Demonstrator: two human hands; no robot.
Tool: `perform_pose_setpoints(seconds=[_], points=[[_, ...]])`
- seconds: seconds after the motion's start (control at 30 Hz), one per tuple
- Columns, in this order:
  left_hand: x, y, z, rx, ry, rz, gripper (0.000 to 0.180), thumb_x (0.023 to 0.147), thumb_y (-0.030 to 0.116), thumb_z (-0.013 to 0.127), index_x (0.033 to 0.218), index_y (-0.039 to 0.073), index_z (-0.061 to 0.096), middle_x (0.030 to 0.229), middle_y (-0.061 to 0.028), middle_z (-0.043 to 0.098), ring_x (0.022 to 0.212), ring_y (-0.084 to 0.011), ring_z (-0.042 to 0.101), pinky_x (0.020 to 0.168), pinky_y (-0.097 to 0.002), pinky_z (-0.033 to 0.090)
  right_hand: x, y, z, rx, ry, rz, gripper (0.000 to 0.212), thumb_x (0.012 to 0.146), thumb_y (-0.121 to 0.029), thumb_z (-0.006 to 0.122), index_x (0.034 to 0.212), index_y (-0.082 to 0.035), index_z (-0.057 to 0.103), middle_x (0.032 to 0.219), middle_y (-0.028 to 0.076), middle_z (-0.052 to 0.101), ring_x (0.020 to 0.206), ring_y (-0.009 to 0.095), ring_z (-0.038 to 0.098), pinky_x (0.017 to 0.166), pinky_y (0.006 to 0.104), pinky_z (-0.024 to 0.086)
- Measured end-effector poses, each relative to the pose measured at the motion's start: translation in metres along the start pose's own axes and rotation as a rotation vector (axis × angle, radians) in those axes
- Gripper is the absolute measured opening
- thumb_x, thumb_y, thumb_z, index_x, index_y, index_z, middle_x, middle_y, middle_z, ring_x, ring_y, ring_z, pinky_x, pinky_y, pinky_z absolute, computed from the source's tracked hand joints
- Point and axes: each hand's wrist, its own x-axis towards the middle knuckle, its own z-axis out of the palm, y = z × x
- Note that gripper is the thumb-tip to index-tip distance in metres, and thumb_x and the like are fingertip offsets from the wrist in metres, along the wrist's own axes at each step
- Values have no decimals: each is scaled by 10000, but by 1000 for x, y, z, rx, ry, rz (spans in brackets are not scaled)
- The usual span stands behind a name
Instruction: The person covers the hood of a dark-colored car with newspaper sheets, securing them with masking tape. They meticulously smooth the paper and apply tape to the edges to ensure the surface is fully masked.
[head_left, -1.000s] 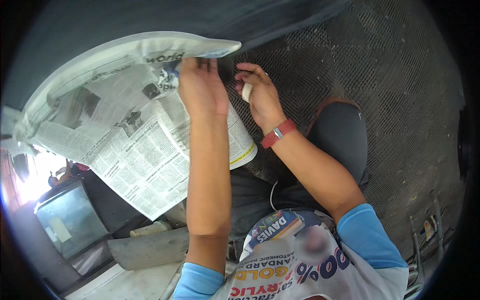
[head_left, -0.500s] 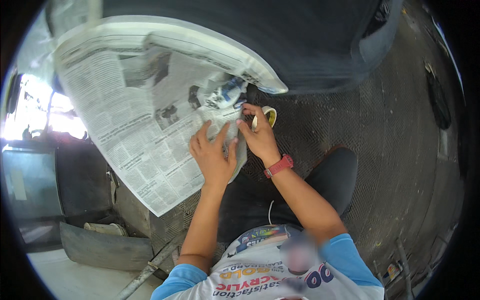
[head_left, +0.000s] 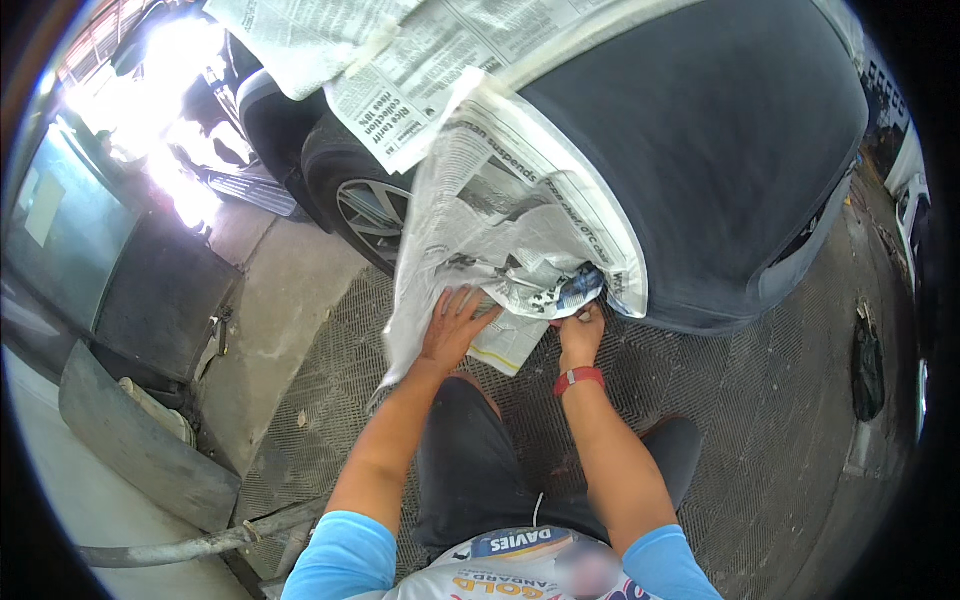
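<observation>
Fingers of the left hand [head_left: 455,325] are spread wide and pressed flat against the hanging newspaper [head_left: 480,230], gripping nothing, the forearm rising straight from the lower edge with the elbow slightly bent. Beside it the right hand [head_left: 582,335] is curled, its fingertips pinched together at the paper's crumpled lower corner, just under the edge of the dark car body [head_left: 710,150]; what the fingers pinch is too small to make out, and whether they have the paper itself I cannot tell. A red wristband [head_left: 578,378] circles that wrist. The newspaper drapes from the car panel down over the wheel area, its upper sheets cut off by the top of the view. Behind it a wheel [head_left: 365,215] shows only in part. Below lies a patterned metal floor [head_left: 760,420], and the person's dark-clad knees sit between the forearms.
</observation>
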Motion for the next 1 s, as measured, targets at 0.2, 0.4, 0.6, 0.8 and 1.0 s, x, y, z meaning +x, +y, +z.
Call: perform_pose_setpoints(seconds=[0.2, 0.4, 0.6, 0.8, 1.0], points=[[-13, 43, -67, -679, 313, -286, 320, 967, 225, 777, 1269, 120, 799, 1486, -150, 675, 1391, -418, 597, 1115, -517, 486, -11, -1, 9, 39, 44, -43, 314, 1000, -65, 759, 1237, -16, 558, 989, 55, 661, 847, 124, 647, 649, 273, 519], [101, 61, -189, -116, 1008, 178, 685, 1067, 447, 646, 1658, 140, 486, 1758, -177, 387, 1663, -410, 251, 1330, -621, 152, -18, 1, 0, 108, 17, 69, 366, 1012, 18, 665, 1327, -39, 487, 1059, 78, 656, 819, 157, 660, 696, 287, 546], [186, 1, -261, 4, 1021, 186, 880, 1104, 691, 410, 1774, 152, 227, 1857, -108, 139, 1707, -415, 37, 1323, -688, -3, -45, -6, -32, 15, -74, 191, 583, 1009, -70, 697, 1525, -45, 425, 1241, 116, 665, 972, 204, 698, 796, 364, 579], [143, 24, -286, 26, 1043, -112, 920, 1128, 619, 459, 1741, -11, 189, 1816, -274, 149, 1669, -546, -18, 1305, -713, -20, -106, -35, -83, -110, -183, 99, 599, 1006, 0, 544, 1523, -117, 264, 982, 88, 625, 746, 135, 578, 668, 297, 525], [37, 116, -185, -936, 694, 84, 551, 1003, 188, 775, 1480, -43, 623, 1476, -216, 673, 1364, -369, 634, 1198, -466, 428, -163, -131, -115, -267, -498, -190, 793, 1028, 42, 540, 1668, -80, 90, 1049, 116, 713, 829, 158, 659, 811, 305, 550]])
